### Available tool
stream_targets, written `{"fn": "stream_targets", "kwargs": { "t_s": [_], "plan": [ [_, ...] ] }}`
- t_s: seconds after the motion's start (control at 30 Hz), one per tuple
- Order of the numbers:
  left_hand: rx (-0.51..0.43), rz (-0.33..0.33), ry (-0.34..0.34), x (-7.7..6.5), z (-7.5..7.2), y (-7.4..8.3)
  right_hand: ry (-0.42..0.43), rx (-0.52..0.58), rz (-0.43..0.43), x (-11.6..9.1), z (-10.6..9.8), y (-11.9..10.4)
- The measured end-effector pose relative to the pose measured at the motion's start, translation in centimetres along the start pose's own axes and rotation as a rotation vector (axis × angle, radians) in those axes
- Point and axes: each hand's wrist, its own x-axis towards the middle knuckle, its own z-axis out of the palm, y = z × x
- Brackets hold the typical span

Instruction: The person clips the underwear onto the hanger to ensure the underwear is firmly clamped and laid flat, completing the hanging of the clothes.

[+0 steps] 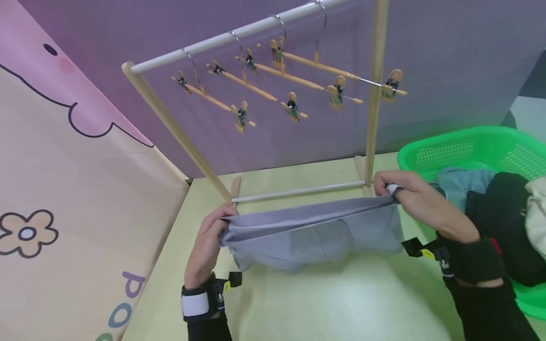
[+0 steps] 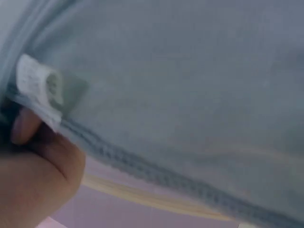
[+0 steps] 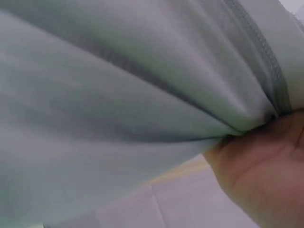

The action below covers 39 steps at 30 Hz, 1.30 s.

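Both hands hold up a light grey-blue garment (image 1: pixel 315 239) above the pale yellow surface, stretched sideways with its open edge toward the rack. Its exact kind cannot be told. The left hand (image 1: pixel 206 248) pinches the left corner; in the left wrist view a white label (image 2: pixel 35 83) hangs from the seam close to the curled fingers. At the other end, the right hand (image 1: pixel 415 201) grips the right corner. Folds gather at that grip in the right wrist view, where the cloth hides most of the fingers of the right hand (image 3: pixel 266 166).
Behind the garment stands a rack with a white top rail (image 1: pixel 209 45) and wooden posts. Several wooden clip hangers (image 1: pixel 256 87) hang from it. A green basket (image 1: pixel 443 142) at the right holds clothes, including a black garment (image 1: pixel 495 222). A decorated wall (image 1: pixel 85 180) borders the left.
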Motion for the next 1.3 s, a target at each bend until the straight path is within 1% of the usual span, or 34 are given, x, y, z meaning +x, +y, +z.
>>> {"fn": "stream_targets", "kwargs": {
  "t_s": [0.13,0.2,0.23,0.3,0.4,0.43,0.5,0.53,0.6,0.67,0.73,0.77,0.8,0.87,0.93,0.97,1.0,1.03,1.1,1.17,1.2,1.23,1.3],
  "plan": [
    [0.028,0.046,-0.047,-0.2,-0.5,0.0,-0.031,0.022,0.016,0.1,0.0,-0.1],
    [0.047,0.061,-0.089,-0.3,-0.9,-0.1,-0.026,0.038,0.043,0.2,0.1,-0.2],
    [0.053,0.065,-0.125,-0.3,-1.1,-0.2,-0.003,0.039,0.061,0.2,0.2,-0.2],
    [0.063,0.071,-0.224,-0.4,-1.4,-0.4,0.085,0.047,0.091,0.4,0.4,-0.2],
    [0.117,0.112,-0.387,-0.6,-1.7,-0.6,0.247,0.070,0.137,0.7,0.8,0.0],
    [0.145,0.129,-0.431,-0.6,-1.7,-0.7,0.295,0.075,0.152,0.8,0.8,0.2],
    [0.213,0.149,-0.489,-0.7,-1.8,-0.6,0.347,0.096,0.181,1.0,0.9,0.4],
    [0.248,0.149,-0.504,-0.7,-1.8,-0.6,0.356,0.093,0.199,1.0,0.9,0.5],
    [0.286,0.100,-0.524,-0.7,-1.7,-0.4,0.364,0.078,0.223,0.9,0.9,0.6],
    [0.288,0.052,-0.552,-0.8,-1.5,-0.2,0.371,0.080,0.215,0.9,0.9,0.7],
    [0.278,0.004,-0.589,-0.9,-1.3,0.1,0.385,0.101,0.186,0.8,0.8,0.8],
    [0.286,0.002,-0.609,-0.9,-1.1,0.2,0.399,0.135,0.164,0.8,0.8,0.9],
    [0.299,0.016,-0.627,-1.0,-1.0,0.4,0.420,0.193,0.136,0.8,0.7,0.9],
    [0.337,0.039,-0.639,-1.2,-0.8,0.6,0.460,0.311,0.078,0.7,0.5,1.1],
    [0.387,0.073,-0.616,-1.3,-0.5,0.9,0.489,0.406,0.032,0.4,0.2,1.3],
    [0.423,0.093,-0.588,-1.2,-0.3,1.0,0.498,0.428,0.015,0.4,0.0,1.4],
    [0.439,0.091,-0.562,-1.0,0.2,1.2,0.501,0.424,0.010,0.3,-0.1,1.4],
    [0.452,0.083,-0.545,-0.8,0.8,1.3,0.497,0.395,0.017,0.3,-0.2,1.3],
    [0.484,0.063,-0.537,-0.4,2.8,1.3,0.491,0.314,0.048,0.4,-0.2,1.2],
    [0.541,0.030,-0.569,0.1,5.8,1.1,0.489,0.238,0.082,0.5,-0.1,1.1],
    [0.591,0.024,-0.596,0.2,7.7,0.7,0.490,0.211,0.098,0.5,0.0,1.0],
    [0.661,0.033,-0.626,0.3,9.6,0.3,0.491,0.193,0.111,0.6,0.0,1.0],
    [0.833,0.064,-0.677,0.3,13.5,-0.9,0.493,0.159,0.139,0.6,0.1,0.9]
  ]
}}
